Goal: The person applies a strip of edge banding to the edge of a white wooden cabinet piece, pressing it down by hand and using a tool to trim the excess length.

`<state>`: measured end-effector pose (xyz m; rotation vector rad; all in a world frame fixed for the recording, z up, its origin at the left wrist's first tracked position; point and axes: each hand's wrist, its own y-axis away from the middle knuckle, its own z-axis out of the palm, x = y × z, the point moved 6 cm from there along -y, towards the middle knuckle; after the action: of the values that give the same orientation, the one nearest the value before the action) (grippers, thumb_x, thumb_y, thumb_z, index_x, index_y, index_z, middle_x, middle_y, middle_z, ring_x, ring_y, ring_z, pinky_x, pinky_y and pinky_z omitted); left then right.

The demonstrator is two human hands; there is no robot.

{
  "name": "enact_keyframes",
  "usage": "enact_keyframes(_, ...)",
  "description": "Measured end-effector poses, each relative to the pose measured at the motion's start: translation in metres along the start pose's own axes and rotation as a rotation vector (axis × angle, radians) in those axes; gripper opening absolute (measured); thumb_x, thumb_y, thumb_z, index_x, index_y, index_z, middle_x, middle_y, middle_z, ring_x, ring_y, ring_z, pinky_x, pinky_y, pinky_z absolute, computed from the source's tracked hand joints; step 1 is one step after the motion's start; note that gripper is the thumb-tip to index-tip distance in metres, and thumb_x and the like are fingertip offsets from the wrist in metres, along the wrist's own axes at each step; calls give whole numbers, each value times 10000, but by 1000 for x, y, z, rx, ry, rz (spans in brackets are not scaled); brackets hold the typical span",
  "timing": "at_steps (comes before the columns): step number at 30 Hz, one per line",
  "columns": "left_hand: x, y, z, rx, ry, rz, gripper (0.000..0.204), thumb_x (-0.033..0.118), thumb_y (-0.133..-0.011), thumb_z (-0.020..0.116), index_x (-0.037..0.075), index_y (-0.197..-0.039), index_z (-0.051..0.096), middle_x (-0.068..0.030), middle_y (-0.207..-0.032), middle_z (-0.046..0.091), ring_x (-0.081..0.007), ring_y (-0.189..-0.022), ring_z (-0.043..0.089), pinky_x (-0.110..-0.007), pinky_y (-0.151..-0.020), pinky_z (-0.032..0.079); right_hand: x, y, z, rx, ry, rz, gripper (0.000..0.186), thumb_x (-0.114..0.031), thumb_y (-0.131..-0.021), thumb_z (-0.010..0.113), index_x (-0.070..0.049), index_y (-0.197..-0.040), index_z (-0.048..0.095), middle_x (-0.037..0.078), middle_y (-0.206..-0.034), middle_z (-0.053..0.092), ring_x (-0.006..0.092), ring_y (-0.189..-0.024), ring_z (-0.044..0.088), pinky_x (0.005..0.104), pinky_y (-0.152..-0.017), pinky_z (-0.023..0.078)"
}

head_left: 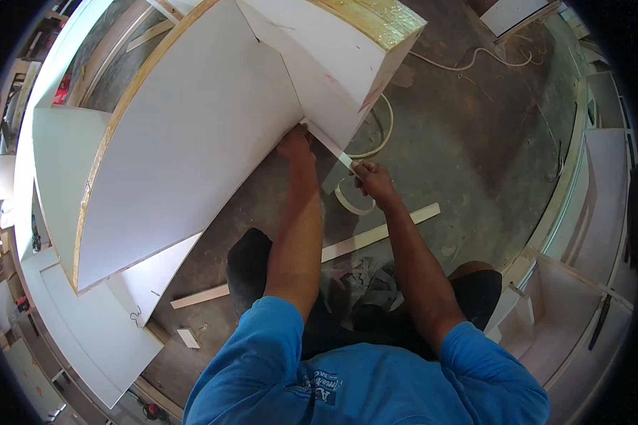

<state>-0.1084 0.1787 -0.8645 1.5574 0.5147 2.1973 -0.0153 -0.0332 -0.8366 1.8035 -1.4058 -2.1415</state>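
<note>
A white-faced cabinet with yellowish raw edges stands tilted over me at upper left and centre. A thin white edging strip runs down-right from its lower corner. My left hand is closed at that corner, pinching the strip's upper end against the board, its fingertips partly hidden. My right hand grips the same strip lower down, fingers curled around it. A curled loop of pale strip hangs below my right hand, near the floor.
A long pale wooden batten lies across the floor by my knees, near a small white offcut. A cable snakes along the top right. White cabinet pieces stand at the right, and a white panel at lower left.
</note>
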Motion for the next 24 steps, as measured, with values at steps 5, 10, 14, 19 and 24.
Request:
enact_keyframes(5,-4,0,0,33,4,-30,80,18,-764,665,18,-792,590,-67,-713,594,-161,-522,525,-305,-456,390,1,-2,1,-8,-10,-1,298,-336,-935,599,-54,-847,642,12,-631,546,78,-522,476,245,-462,367)
enact_keyframes(10,-5,2,2,117,18,-2,66,-7,-772,643,7,-826,607,-66,-739,603,-147,-538,522,-295,-455,385,-1,-2,3,-17,-42,-19,293,-332,-940,593,-58,-846,634,11,-631,546,78,-520,470,244,-465,368)
enact_keyframes(14,-9,1,1,176,71,-59,93,-35,-779,616,-7,-868,616,-74,-781,614,-148,-546,519,-288,-453,381,1,-3,4,-35,-53,-10,292,-330,-946,592,-61,-839,629,8,-630,547,78,-516,468,244,-465,366)
enact_keyframes(19,-12,-1,0,195,101,-60,78,21,-787,628,8,-863,631,-79,-783,623,-154,-545,526,-307,-467,395,2,-4,5,-55,-68,-30,292,-328,-948,595,-60,-838,630,9,-624,547,79,-511,470,248,-464,363)
enact_keyframes(24,-12,-5,0,106,74,16,73,52,-834,607,19,-892,635,-70,-793,623,-157,-566,530,-311,-501,407,4,-6,3,-24,-78,-4,290,-316,-945,602,-49,-837,634,10,-620,546,81,-506,467,250,-461,357)
